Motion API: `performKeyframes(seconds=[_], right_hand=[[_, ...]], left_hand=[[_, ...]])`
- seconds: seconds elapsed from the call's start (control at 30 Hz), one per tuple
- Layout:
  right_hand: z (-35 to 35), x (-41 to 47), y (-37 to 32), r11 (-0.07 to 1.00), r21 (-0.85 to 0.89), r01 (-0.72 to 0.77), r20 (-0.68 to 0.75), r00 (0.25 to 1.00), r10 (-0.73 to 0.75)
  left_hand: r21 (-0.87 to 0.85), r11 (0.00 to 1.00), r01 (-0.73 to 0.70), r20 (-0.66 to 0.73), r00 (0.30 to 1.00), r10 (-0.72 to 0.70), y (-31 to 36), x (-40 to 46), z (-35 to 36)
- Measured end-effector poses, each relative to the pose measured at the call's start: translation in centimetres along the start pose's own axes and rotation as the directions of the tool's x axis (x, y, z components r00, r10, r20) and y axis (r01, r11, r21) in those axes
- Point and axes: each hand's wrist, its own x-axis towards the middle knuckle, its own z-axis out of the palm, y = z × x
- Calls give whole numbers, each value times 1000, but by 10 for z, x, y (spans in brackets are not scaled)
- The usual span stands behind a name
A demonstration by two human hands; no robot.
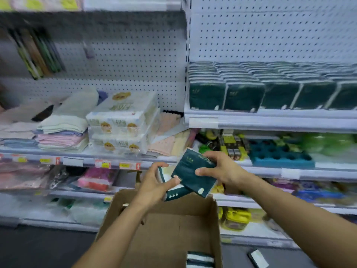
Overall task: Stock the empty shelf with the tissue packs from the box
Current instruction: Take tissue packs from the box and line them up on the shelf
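An open cardboard box [193, 215] stands below my hands; a few dark green tissue packs [200, 260] lie in its near right corner. My left hand [154, 182] grips one dark green tissue pack [173, 192] above the box's far edge. My right hand [218, 169] holds a second dark green pack [191, 175], tilted and overlapping the first. Up on the right, the white shelf [270, 118] carries rows of the same green packs [260, 88] across its width.
White multi-packs of tissue [123, 122] and folded towels [61, 132] fill the left shelf. Coloured goods sit on the lower right shelves [280, 153]. One loose pack [257, 258] lies on the dark floor right of the box. Pegboard backs both bays.
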Motion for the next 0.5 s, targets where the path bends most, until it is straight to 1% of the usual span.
performKeyframes(seconds=[0.1, 0.2, 0.3, 0.4, 0.43, 0.5], right_hand=[[-57, -20, -8, 997, -72, 43, -115, 992, -51], [-122, -41, -13, 984, -156, 86, -217, 969, -119], [-186, -54, -11, 935, -345, 80, -361, 908, -211], [-239, -57, -9, 827, -560, -49, -510, 807, -297], [-252, -55, -11, 772, -628, -95, -528, 781, -334], [-275, -46, -14, 654, -740, -156, -511, 763, -396]], left_hand=[[47, 988, -147, 47, 988, 145, 41, 9, 21], [35, 984, -177, 74, 982, 174, 75, 20, 42], [20, 984, -179, 80, 981, 177, 102, 34, 67], [-17, 980, -198, 61, 978, 199, 127, 45, 93], [-37, 979, -199, 60, 978, 201, 134, 49, 101], [-57, 977, -204, 65, 976, 208, 145, 55, 114]])
